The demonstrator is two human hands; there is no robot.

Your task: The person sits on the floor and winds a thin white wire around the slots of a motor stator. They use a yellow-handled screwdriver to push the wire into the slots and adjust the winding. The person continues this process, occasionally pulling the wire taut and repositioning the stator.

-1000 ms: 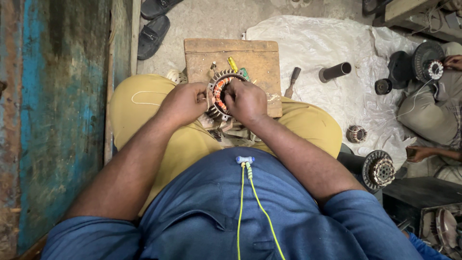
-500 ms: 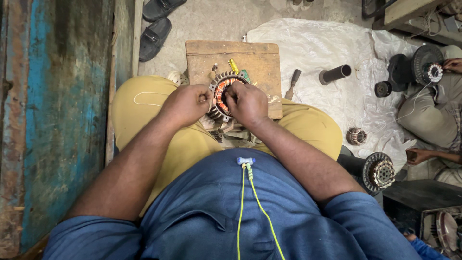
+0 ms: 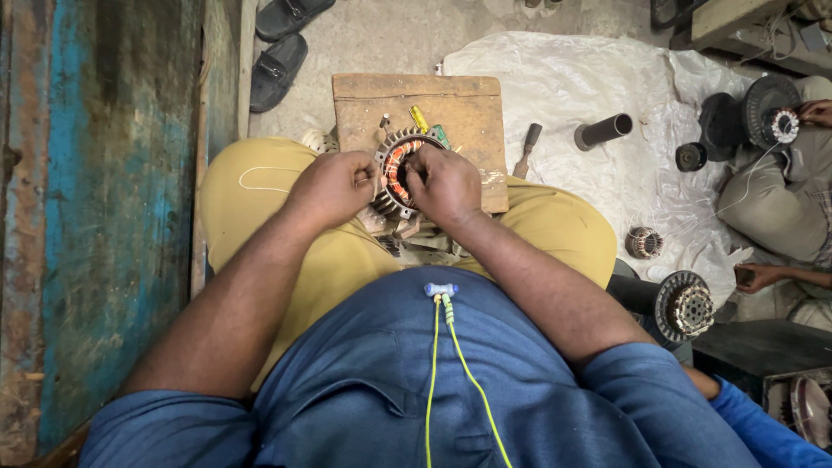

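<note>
Head view shows the left hand [image 3: 334, 186] and right hand [image 3: 446, 186] both clamped on the ring-shaped stator [image 3: 400, 169] between them, equally near.

Two hands at work, the left hand [image 3: 334, 186] and the right hand [image 3: 446, 186], both closed on one ring-shaped motor core [image 3: 397, 169] with copper coils between them. Under the grip, one wooden board [image 3: 416, 95]. Just beyond the fingers, two screwdrivers, one with a yellow handle [image 3: 419, 117] and one with a green handle [image 3: 439, 134]. Off to the right of the grip, one chisel [image 3: 527, 147] and one dark pipe [image 3: 604, 131]. Up and left of the grip, two black sandals [image 3: 279, 43]. Further right on one white sheet [image 3: 563, 78], three more motor cores [image 3: 685, 305], perhaps four, since the far corner is cluttered.
</note>
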